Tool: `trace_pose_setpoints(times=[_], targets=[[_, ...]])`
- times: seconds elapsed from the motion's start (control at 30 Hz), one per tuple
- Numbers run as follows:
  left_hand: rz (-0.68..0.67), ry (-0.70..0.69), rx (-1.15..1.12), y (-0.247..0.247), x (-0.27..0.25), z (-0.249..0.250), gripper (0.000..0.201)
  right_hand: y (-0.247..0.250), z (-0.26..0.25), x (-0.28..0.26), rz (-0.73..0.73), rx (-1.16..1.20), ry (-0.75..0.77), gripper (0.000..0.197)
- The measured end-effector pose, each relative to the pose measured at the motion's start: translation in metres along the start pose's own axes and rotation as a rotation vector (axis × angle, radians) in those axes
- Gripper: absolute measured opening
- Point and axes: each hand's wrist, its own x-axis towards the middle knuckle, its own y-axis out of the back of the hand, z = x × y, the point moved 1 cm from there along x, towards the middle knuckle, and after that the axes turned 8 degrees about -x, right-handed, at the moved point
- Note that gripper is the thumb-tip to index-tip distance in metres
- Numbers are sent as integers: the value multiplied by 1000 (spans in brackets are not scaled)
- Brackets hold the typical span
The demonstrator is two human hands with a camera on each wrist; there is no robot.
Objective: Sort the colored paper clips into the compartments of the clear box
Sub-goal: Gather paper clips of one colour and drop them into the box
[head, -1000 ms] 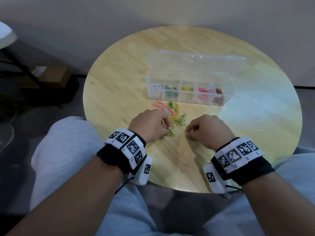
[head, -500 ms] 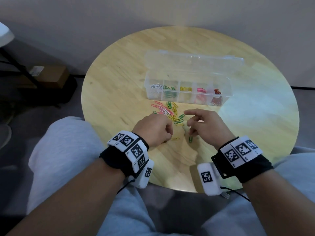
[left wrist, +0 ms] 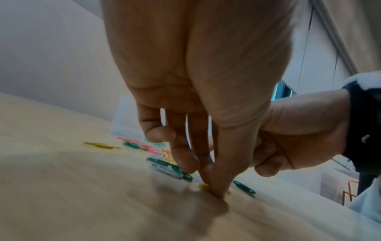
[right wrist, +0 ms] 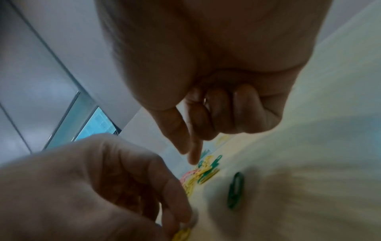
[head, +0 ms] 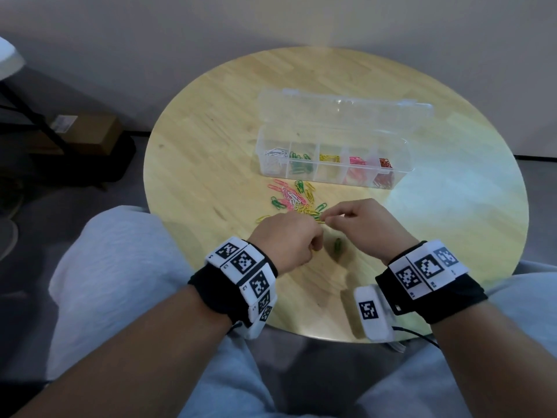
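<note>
The clear box [head: 401, 168] stands open mid-table, its compartments holding white, green, yellow, pink and red clips. A loose pile of colored paper clips [head: 294, 197] lies in front of it. My left hand [head: 316, 247] pinches a yellow clip [left wrist: 204, 186] against the tabletop between thumb and forefinger. My right hand [head: 328, 218] reaches to the pile's near edge; its thumb and forefinger tips [right wrist: 193, 160] meet at a yellow clip [head: 319, 220], and the other fingers are curled. A single green clip [head: 338, 245] lies on the table between my hands.
The round wooden table [head: 452, 236] has bare room to the right and left of the box. A lone yellow clip [head: 261, 219] lies left of my left hand. The box lid [head: 346, 107] lies back behind the compartments. My knees sit under the near edge.
The right hand let a green clip fall onto the table and moved forward to the pile. The left hand closed its thumb and forefinger on the yellow clip lying near it.
</note>
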Motion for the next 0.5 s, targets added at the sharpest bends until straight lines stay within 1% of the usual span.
trace_pose_setpoints(times=[0.13, 0.23, 0.3, 0.37, 0.43, 0.5], targets=[[-14, 13, 40, 0, -1, 3, 18, -5, 2, 1, -73, -233, -6, 25], [9, 21, 28, 0, -1, 3, 19, -5, 2, 2, -71, -324, -17, 30], [37, 51, -58, 3, -1, 0, 23, -5, 3, 3, -59, -359, -13, 29], [89, 105, -212, 11, -1, -6, 20, -5, 4, 3, -48, -382, 0, 27], [155, 155, -351, 20, -1, -13, 14, -5, 5, 4, -47, -391, 14, 30], [225, 180, -411, 27, 1, -20, 13, -6, 5, 5, -60, -405, 17, 36]])
